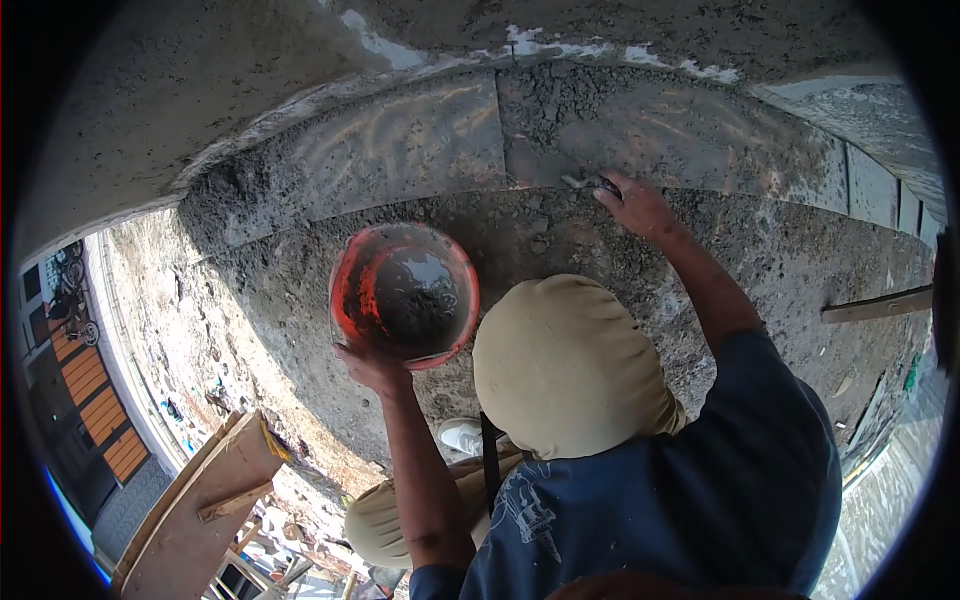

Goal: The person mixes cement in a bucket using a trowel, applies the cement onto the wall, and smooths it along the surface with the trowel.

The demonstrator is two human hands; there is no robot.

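Note:
My left hand [374,366] is closed on the near-left rim of a worn red bucket [347,310]. Wet grey mortar [425,305] lies inside it, with a shiny watery patch. Over by the wall base, my right hand [636,207] is wrapped round the dark handle of a trowel [578,182]. Its bent metal neck shows; the blade is hard to make out against the grey mortar. Under it runs a band of flat slabs [410,150] smeared with wet mortar, and a lumpy heap of mortar [555,105] sits just beyond the trowel.
A rough grey wall [270,90] rises beyond the slabs. Loose soil [540,235] covers the ground around the bucket. At the lower left stands a wooden board [195,515] among scattered debris. On the right, a wooden strip [875,305] sticks out over the ground.

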